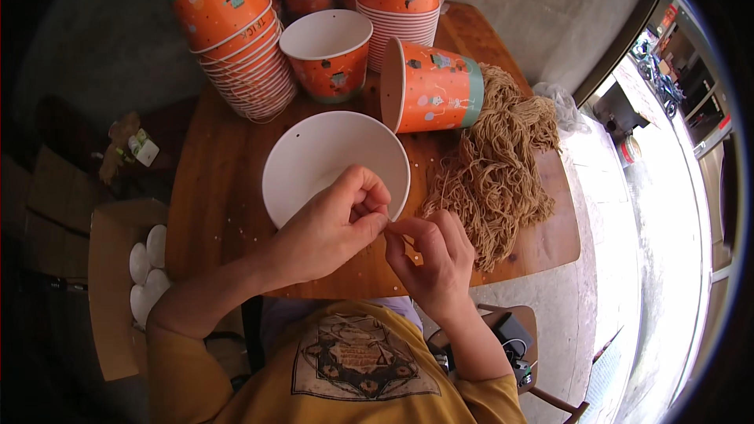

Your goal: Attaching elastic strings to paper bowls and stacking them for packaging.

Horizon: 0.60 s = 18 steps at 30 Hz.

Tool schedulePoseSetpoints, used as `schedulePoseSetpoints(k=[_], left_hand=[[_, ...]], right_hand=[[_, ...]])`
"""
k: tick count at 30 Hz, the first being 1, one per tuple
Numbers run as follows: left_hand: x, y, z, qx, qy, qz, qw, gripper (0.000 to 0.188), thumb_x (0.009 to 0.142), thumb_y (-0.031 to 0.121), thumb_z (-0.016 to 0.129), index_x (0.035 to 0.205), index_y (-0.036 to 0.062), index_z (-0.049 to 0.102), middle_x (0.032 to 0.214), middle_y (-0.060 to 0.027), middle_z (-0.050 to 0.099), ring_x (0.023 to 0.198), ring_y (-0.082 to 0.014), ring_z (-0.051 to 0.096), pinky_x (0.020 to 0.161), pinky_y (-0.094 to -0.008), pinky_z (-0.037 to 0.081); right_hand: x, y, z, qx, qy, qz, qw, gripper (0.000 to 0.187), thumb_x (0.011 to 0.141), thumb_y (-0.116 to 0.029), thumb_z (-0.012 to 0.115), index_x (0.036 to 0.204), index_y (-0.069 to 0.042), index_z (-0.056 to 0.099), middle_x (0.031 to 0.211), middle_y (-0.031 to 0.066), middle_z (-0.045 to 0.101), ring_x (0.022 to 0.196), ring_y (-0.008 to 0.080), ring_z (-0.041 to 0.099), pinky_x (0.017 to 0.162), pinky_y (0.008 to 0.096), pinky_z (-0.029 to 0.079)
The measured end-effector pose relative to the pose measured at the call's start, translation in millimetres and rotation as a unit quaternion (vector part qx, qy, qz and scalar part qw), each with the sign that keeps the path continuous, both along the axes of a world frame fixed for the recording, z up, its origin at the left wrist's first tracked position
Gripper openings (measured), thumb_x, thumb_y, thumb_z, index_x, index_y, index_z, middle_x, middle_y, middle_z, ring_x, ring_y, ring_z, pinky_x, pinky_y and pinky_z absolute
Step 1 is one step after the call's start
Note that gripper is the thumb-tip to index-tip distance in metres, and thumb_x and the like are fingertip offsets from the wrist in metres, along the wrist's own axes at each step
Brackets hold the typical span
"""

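Observation:
A large white-lined paper bucket (302, 165) lies with its mouth toward me, a small hole near its far-left rim. My left hand (334, 224) reaches over the bucket's near side, thumb and fingers closed in a pinch. Against its fingertips, at the near-right rim, my right hand (433, 255) is also pinched closed. What looks like a thin tan string shows by the right fingers; what sits between the left fingertips is hidden. To the right is a heap of tan strings (503, 165).
An orange printed bucket (436, 88) lies on its side and another (334, 67) stands beyond. Nested stacks of buckets (243, 55) line the back of the wooden table (212, 212). At lower left is a cardboard box (110, 283) holding white round pieces; a chair (522, 330) stands at right.

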<state>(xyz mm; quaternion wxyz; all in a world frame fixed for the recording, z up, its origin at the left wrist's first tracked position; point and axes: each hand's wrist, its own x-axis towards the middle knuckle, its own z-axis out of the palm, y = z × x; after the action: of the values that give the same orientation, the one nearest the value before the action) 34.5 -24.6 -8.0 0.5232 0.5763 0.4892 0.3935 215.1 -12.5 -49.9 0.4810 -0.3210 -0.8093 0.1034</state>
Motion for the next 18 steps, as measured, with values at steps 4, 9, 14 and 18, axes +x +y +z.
schedulePoseSetpoints(k=[4,9,14,18], left_hand=[[-1,0,0,0.000,0.005,0.000,1.000,0.016,0.094,0.003,0.059,0.104,0.0010,0.047,0.094,-0.0051,0.059,0.087,-0.0109,0.059,0.080,-0.0275,0.051],[-2,0,1,-0.004,0.002,-0.007,1.000,0.015,0.094,0.003,0.059,0.104,0.0010,0.047,0.094,-0.0051,0.059,0.088,-0.0108,0.059,0.080,-0.0274,0.051],[0,0,0,-0.016,-0.004,-0.002,1.000,0.016,0.094,0.002,0.058,0.106,0.0003,0.047,0.095,-0.0050,0.058,0.089,-0.0106,0.059,0.081,-0.0279,0.051],[-2,-1,0,0.009,0.002,-0.011,1.000,0.020,0.093,0.001,0.058,0.110,0.0005,0.047,0.095,-0.0050,0.058,0.088,-0.0113,0.059,0.081,-0.0283,0.051]], right_hand=[[-1,-3,0,-0.369,0.212,0.087,0.901,0.021,0.080,-0.004,0.073,0.099,-0.007,0.064,0.076,0.0027,0.054,0.063,0.0109,0.052,0.057,0.0250,0.042],[3,-4,-4,-0.290,0.191,0.079,0.935,0.019,0.081,-0.003,0.072,0.097,-0.005,0.063,0.080,0.0014,0.057,0.065,0.0100,0.052,0.062,0.0229,0.041],[-4,-2,-9,-0.019,0.042,-0.012,0.999,0.027,0.071,0.001,0.076,0.092,-0.008,0.063,0.078,0.0068,0.056,0.063,0.0236,0.051,0.057,0.0347,0.041],[-5,-4,-9,-0.173,0.104,0.023,0.979,0.018,0.078,0.000,0.074,0.090,-0.005,0.062,0.080,0.0054,0.058,0.065,0.0166,0.055,0.058,0.0286,0.044]])
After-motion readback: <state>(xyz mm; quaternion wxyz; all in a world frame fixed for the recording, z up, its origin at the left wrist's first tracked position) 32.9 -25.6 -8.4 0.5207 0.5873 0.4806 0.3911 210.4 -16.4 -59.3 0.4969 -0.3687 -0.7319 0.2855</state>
